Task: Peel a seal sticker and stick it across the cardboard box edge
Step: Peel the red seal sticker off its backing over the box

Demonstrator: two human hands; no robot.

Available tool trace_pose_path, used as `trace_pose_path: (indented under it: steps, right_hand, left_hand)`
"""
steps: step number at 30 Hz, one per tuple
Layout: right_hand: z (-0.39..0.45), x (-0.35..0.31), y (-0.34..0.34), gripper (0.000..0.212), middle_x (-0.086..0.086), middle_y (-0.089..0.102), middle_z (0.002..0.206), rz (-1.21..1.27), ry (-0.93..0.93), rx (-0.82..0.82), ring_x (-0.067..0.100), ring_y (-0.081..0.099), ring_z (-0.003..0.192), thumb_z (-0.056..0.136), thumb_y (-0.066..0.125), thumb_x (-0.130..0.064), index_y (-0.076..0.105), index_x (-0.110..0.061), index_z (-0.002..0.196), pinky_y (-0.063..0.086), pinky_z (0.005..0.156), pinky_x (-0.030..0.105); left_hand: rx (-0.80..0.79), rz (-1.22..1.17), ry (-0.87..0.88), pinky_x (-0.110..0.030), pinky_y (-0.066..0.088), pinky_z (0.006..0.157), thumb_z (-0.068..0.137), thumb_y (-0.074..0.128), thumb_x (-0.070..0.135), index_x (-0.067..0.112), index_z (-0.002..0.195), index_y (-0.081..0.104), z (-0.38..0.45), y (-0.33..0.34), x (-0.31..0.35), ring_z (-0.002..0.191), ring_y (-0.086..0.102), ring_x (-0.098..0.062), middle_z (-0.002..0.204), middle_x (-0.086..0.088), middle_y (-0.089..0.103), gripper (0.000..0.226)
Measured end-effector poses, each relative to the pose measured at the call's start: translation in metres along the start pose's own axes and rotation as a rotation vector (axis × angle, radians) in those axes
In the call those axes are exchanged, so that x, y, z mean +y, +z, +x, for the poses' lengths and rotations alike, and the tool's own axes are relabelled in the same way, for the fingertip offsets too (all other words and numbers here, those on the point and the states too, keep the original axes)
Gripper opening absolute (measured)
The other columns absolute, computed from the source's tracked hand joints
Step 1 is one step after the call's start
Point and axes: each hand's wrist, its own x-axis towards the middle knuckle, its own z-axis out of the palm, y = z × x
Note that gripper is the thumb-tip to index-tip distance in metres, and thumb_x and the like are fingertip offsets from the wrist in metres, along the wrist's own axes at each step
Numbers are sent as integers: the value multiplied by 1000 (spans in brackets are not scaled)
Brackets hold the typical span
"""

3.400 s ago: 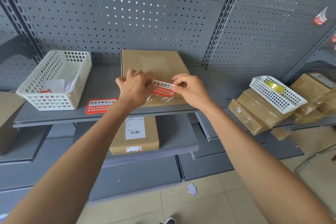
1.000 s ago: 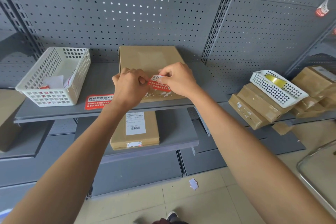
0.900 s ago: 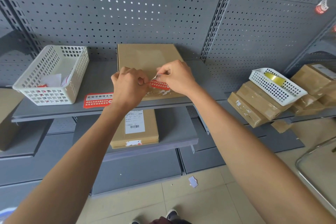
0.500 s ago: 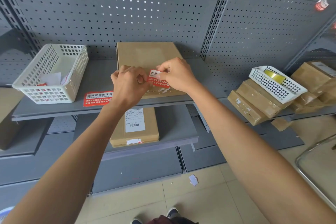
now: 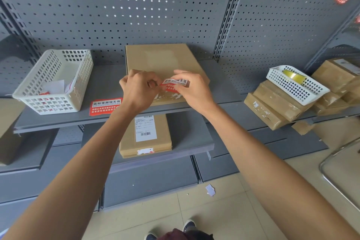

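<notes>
grey shelf (image 5: 109, 84) | seal sticker (image 5: 174, 84) pinched between both hands' fingers (image 5: 153, 84)

White basket (image 5: 52, 82) left, tape roll (image 5: 294, 77) right

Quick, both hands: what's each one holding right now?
Left hand: closed, pinching the left end of the sticker.
Right hand: closed, pinching the sticker's right end.

Probably a shop stockroom: grey pegboard shelving (image 5: 175, 6) stacked with taped parcels (image 5: 272, 107).
</notes>
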Motion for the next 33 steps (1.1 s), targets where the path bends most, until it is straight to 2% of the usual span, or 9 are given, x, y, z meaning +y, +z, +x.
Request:
trace_pose_path:
  steps: [4, 8, 10, 14, 19, 25, 27, 30, 33]
  right_hand:
    - [10, 6, -30, 38, -4, 70, 121, -84, -4, -15, 6, 64, 110, 81, 78, -10, 69, -17, 117, 49, 102, 26]
    - [20, 2, -50, 15, 0, 74, 114, -290, -36, -170, 18, 65, 107, 79, 81, -17, 77, -13, 94, 49, 97, 38]
    - [23, -1, -48, 8, -3, 73, 117, -348, -17, -167, 22, 59, 115, 81, 79, -22, 76, -18, 87, 44, 99, 35]
    - [22, -1, -46, 10, -5, 71, 125, -424, -22, -160, 26, 51, 119, 87, 74, -26, 76, -20, 95, 35, 90, 33]
    - [20, -4, -45, 11, -6, 68, 129, -469, -36, -156, 27, 50, 119, 87, 74, -27, 75, -20, 96, 35, 91, 33]
    - [21, -5, -47, 6, -7, 65, 134, -476, -10, -218, 27, 50, 126, 88, 73, -29, 72, -26, 92, 36, 102, 37]
    - [22, -7, -48, 6, -7, 70, 124, -422, 6, -225, 23, 57, 120, 87, 72, -28, 68, -32, 85, 43, 103, 38]
    - [25, -9, -50, 15, -7, 76, 105, -338, 25, -208, 17, 68, 101, 84, 74, -28, 65, -34, 74, 52, 95, 43]
    - [25, -9, -51, 17, -8, 76, 103, -308, 43, -209, 14, 68, 100, 84, 74, -28, 65, -35, 72, 52, 96, 43]
  left_hand:
    - [-2, 6, 8, -40, 26, 87, 81, 80, 43, 36, 76, 68, 0, 2, 2, 97, 56, -20, 73, 18, 61, 15]
    - [0, 9, 11, -41, 27, 87, 81, 80, 46, 34, 79, 70, 1, 5, -3, 96, 56, -20, 76, 15, 64, 16]
    - [1, 11, 21, -41, 28, 87, 81, 80, 47, 33, 78, 70, 0, 6, -3, 96, 56, -20, 76, 14, 64, 17]
    - [-9, 17, 5, -38, 23, 89, 84, 78, 43, 36, 83, 66, -1, 3, 2, 104, 45, -19, 79, 14, 60, 14]
    - [-35, 26, -25, -36, 20, 87, 82, 78, 39, 37, 84, 60, -1, 1, 5, 104, 44, -20, 77, 15, 57, 19]
    - [-28, 37, -30, -37, 22, 89, 88, 73, 39, 30, 93, 71, 1, 4, 2, 106, 46, -22, 83, 14, 60, 11]
    - [-33, 27, -24, -37, 21, 89, 89, 72, 40, 31, 92, 69, 2, 3, 1, 105, 47, -21, 85, 13, 62, 10]
    - [-52, -42, -61, -34, 18, 90, 93, 66, 39, 35, 90, 60, 2, 0, 2, 104, 42, -17, 89, 9, 65, 8]
    - [-60, -44, -68, -34, 18, 90, 93, 65, 41, 34, 91, 59, 2, -1, 4, 104, 41, -16, 91, 8, 67, 10]
